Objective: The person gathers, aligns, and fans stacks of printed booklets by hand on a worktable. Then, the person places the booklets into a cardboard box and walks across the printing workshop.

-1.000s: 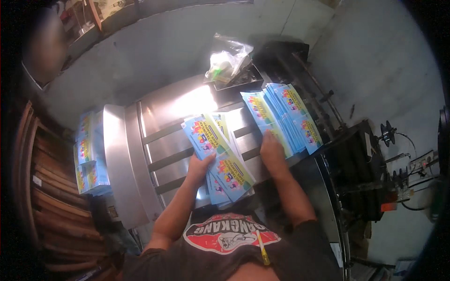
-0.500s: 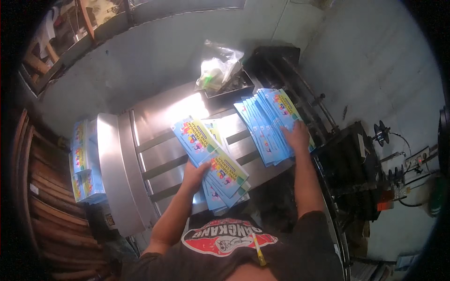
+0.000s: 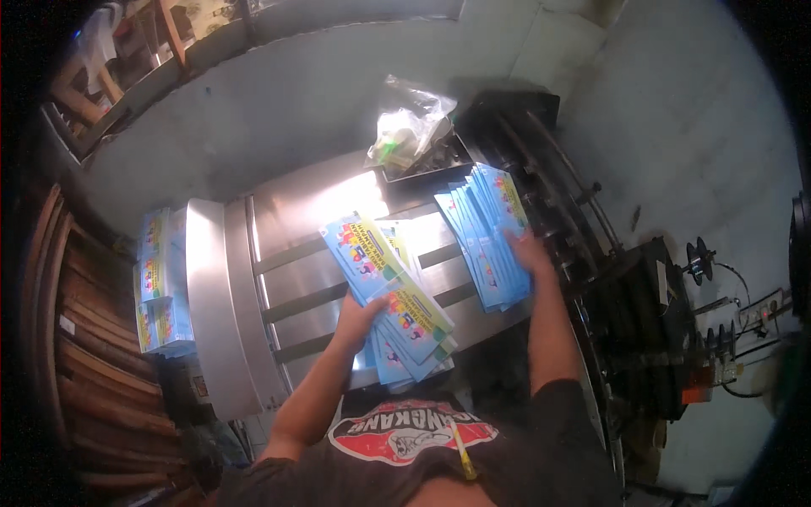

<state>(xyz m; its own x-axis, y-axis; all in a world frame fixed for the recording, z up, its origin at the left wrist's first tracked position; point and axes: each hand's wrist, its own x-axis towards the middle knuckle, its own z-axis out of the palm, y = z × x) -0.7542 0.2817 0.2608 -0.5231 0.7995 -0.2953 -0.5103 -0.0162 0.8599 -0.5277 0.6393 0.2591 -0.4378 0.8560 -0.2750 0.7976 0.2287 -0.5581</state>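
My left hand (image 3: pixel 363 318) grips several long blue-and-yellow printed booklets (image 3: pixel 416 324), thumb on top and its other fingers hidden beneath. They lie slanted and overlapping across the metal surface. At the right, my right hand (image 3: pixel 530 253) holds the right side of a fanned stack of matching blue booklets (image 3: pixel 480 249), whose edges face up in a row. Part of that hand's fingers is hidden by the stack. Between the two groups, a pale yellow-green printed sheet or booklet (image 3: pixel 394 237) shows partly from under the left group.
The metal table (image 3: pixel 291 221) has dark strips across it. Piled booklets (image 3: pixel 166 287) stand beyond its curved left end. At the back, a clear plastic bag (image 3: pixel 414 118) sits on a dark tray (image 3: pixel 431 171). Dark machinery (image 3: pixel 634 304) with rods stands to the right.
The right stack has been drawn closer together and stands more on edge, with my right hand pressed in against its side. My left hand keeps its hold. The whole view has shifted slightly.
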